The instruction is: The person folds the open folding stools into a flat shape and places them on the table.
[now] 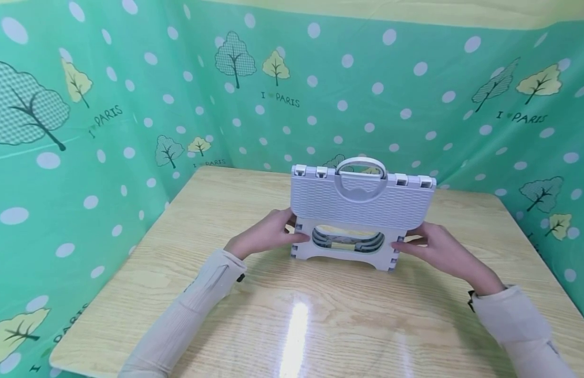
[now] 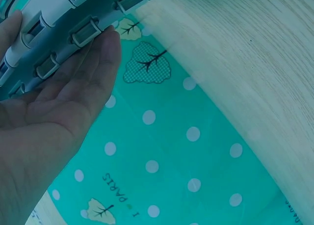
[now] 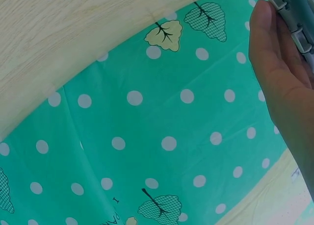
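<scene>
Backdrop (image 1: 377, 94) of green polka-dot cloth walls three sides; wooden table (image 1: 320, 315) glossy, glare patch near front; folded grey step stool (image 1: 363, 210) stands on edge mid-table, handle up; left hand (image 1: 268, 233) and right hand (image 1: 438, 247) grasp its lower ends, fingers curled round; risk: stool tips or slides on slick top if the two grips go uneven.
</scene>
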Tool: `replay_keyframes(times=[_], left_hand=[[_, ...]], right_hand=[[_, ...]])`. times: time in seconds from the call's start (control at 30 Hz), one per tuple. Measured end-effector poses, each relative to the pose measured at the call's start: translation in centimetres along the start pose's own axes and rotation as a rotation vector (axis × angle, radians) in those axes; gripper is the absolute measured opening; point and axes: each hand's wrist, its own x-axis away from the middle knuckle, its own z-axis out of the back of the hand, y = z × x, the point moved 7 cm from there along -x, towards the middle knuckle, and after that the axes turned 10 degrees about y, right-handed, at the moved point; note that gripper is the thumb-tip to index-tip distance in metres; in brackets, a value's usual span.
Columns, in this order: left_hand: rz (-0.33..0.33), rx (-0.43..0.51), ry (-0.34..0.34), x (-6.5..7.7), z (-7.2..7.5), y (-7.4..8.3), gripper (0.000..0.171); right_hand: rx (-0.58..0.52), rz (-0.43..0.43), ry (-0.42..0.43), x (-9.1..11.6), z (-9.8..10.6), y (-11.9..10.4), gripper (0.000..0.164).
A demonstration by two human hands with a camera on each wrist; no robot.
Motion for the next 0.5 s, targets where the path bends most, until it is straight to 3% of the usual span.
replay_keyframes(times=[0.5], left_hand=[[-0.011, 0.009, 0.013, 0.01, 0.01, 0.15, 0.067]], right_hand=[[0.018, -0.003, 0.01, -0.05, 0.0, 0.35, 0.061]])
